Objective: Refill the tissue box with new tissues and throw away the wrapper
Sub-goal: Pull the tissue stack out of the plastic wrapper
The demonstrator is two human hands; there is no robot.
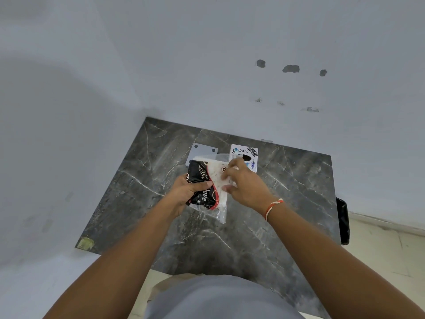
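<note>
Tissue pack (208, 185), in black printed wrapper (199, 180) with clear plastic over white tissues (217, 178), held above the marble table (287, 192), a little nearer the wearer than the white tissue box (247, 151).

Left hand (184, 192): fingers clenched round the black end of the pack, thumb (202, 184) laid across its printed face, remaining fingers hidden beneath. Right hand (245, 186): fingertips (227, 174) pinched on the white, clear-covered portion; thumb and forefinger close together, whether gripping film alone or tissues too not discernible. Pack thus spanned by both hands, left on the black end, right on the white part.

Long axis of pack running obliquely, from the end nearest the box down toward the wearer; loose clear flap (222, 215) trailing from the lower end. Box lying just beyond the right hand's fingertips, partly masked by them; right hand the nearer of the two to the box, whose dark round opening (245, 158) showed behind the fingers.

Grey plate (202, 150) with two holes lying flat, just left of the box and behind the pack. Dark bin (342, 219) hanging off the table's right edge, well apart from the box.

Judged: wrapper being opened; tissues not yet transferred, wrapper not yet discarded.
</note>
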